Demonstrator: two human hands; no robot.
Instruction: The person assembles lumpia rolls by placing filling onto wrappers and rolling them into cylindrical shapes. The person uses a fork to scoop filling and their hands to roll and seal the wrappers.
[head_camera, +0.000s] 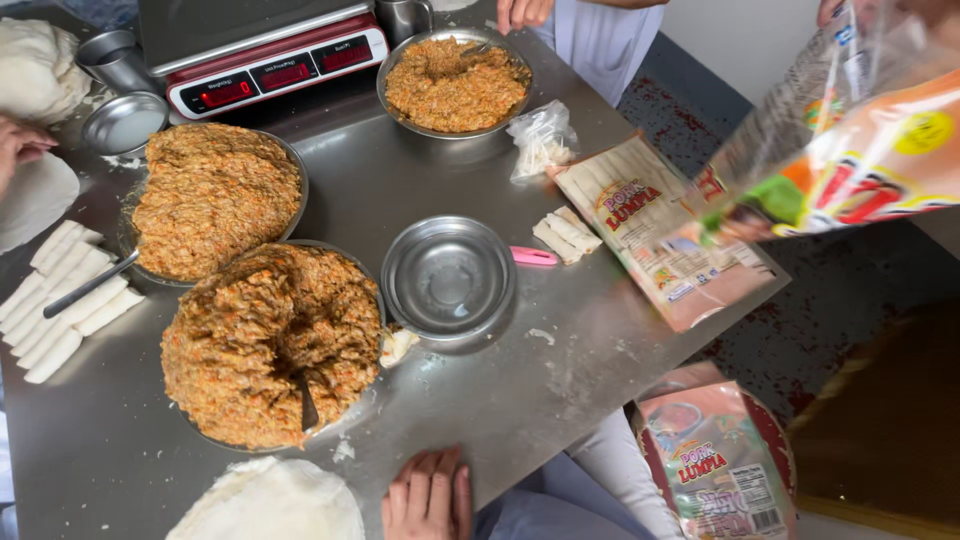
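At upper right, right hand (850, 10) lifts printed packet (850, 150), slanting down-left.

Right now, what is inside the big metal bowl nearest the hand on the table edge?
The nearest bowl holds a heaped orange-brown minced filling with a utensil handle sticking out. The utensil's working end is buried, and the bowl's bottom is covered. The left hand rests empty nearby.
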